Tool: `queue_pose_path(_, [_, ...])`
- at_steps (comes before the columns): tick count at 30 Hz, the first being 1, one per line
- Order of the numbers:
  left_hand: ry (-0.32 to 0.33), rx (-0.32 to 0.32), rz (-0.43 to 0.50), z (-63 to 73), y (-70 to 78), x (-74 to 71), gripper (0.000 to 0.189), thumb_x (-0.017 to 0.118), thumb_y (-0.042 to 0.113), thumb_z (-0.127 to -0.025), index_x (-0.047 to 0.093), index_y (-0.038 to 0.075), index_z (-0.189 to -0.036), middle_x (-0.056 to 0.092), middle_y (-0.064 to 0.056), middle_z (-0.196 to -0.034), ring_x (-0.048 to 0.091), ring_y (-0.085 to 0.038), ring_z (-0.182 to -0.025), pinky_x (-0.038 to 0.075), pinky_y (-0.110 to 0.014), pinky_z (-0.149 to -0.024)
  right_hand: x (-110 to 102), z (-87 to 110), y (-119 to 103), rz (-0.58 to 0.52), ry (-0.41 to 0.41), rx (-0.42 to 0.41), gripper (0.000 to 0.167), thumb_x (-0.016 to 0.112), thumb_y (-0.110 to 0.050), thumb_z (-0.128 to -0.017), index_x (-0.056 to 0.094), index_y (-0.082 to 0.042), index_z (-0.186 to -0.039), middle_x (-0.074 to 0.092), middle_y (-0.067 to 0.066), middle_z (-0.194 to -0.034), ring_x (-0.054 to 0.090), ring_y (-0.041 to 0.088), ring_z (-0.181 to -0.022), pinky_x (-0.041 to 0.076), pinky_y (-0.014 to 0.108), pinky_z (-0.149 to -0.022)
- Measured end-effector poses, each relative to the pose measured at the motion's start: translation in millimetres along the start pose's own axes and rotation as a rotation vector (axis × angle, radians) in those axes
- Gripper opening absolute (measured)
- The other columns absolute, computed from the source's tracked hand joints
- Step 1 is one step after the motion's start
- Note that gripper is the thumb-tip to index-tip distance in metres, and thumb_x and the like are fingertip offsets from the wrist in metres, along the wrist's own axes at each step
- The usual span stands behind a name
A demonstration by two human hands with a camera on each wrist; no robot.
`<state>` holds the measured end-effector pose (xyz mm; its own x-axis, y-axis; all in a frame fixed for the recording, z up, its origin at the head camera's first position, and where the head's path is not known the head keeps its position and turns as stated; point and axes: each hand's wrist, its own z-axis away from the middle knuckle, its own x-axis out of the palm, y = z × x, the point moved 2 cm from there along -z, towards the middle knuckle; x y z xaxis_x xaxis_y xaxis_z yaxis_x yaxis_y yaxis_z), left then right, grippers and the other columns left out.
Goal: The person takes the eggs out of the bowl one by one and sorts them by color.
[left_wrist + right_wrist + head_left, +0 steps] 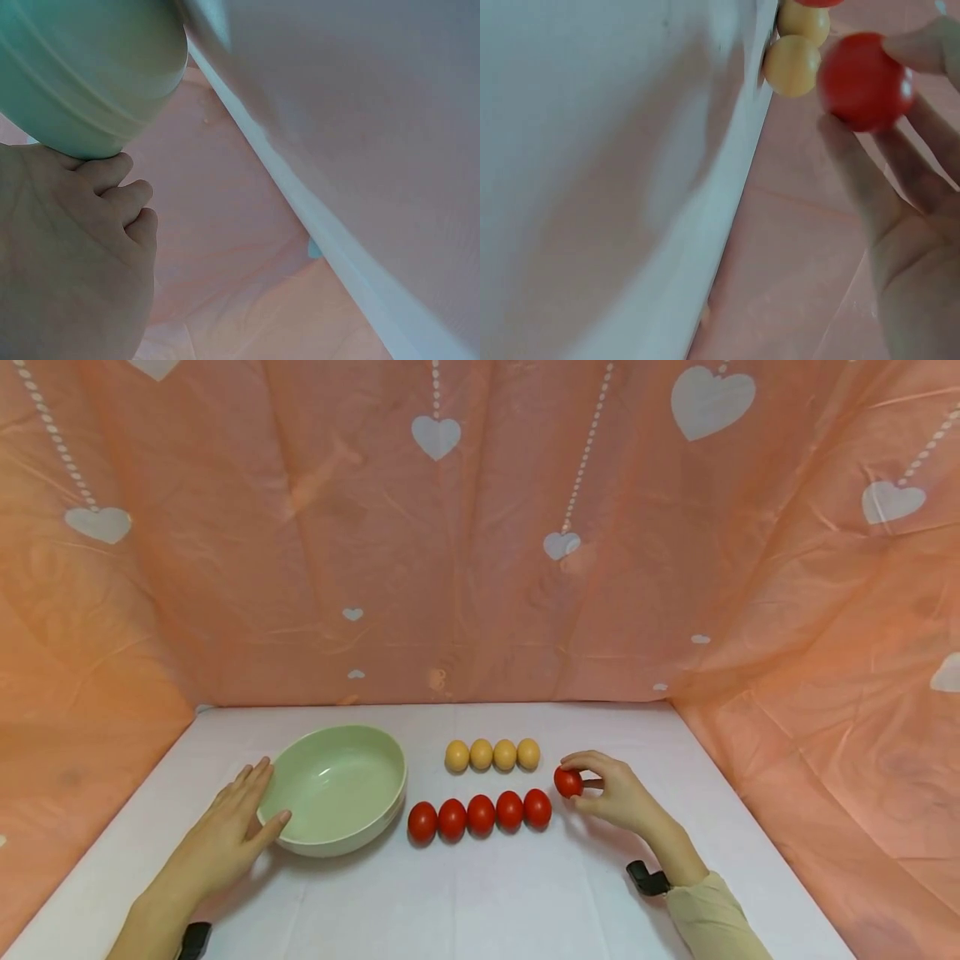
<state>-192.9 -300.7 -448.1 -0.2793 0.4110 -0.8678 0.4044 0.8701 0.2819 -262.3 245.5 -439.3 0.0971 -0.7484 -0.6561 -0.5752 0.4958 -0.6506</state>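
Observation:
My right hand [611,789] pinches a glossy red egg-shaped ball [567,782] between thumb and fingertips, held just past the right end of the red row. In the right wrist view, that same red ball [866,82] sits at the fingertips, its top partly covered by the thumb. My left hand [225,835] rests against the left side of a pale green bowl [337,789], fingers fairly straight and thumb near the rim. Up close in the left wrist view, fingertips touch the bowl's outer wall [82,82]. Inside, the bowl holds nothing.
Several matching red egg-shaped balls [481,815] form a row right of the bowl. Behind them stands a row of several yellow egg-shaped balls [492,755]. Everything lies on a white-covered table [517,902], enclosed by an orange curtain [480,577] with white hearts.

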Motion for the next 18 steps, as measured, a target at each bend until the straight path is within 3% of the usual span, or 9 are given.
queue_pose_path(9, [-0.004,-0.004,0.002,0.8,-1.5,-0.7,0.077,0.062,0.034,-0.104,0.031,-0.013,-0.156,0.031,-0.033,-0.162,0.018,-0.044,-0.157,-0.008,-0.026,-0.127,1.5,2.9,8.3,-0.051,-0.188,0.059,0.039,0.079,0.008,-0.079,0.071,-0.003,-0.116,0.07,0.011,-0.118,0.067,0.032,-0.108,0.062,0.036,-0.09])
queue_pose_path(18, [0.011,0.005,0.011,0.8,-0.8,0.3,0.076,0.062,0.033,-0.104,0.032,-0.014,-0.156,0.032,-0.033,-0.162,0.018,-0.043,-0.157,-0.007,-0.028,-0.128,3.6,6.1,5.5,-0.043,-0.244,0.052,0.038,0.082,0.006,-0.078,0.07,-0.002,-0.114,0.069,0.009,-0.114,0.066,0.028,-0.104,0.062,0.033,-0.088])
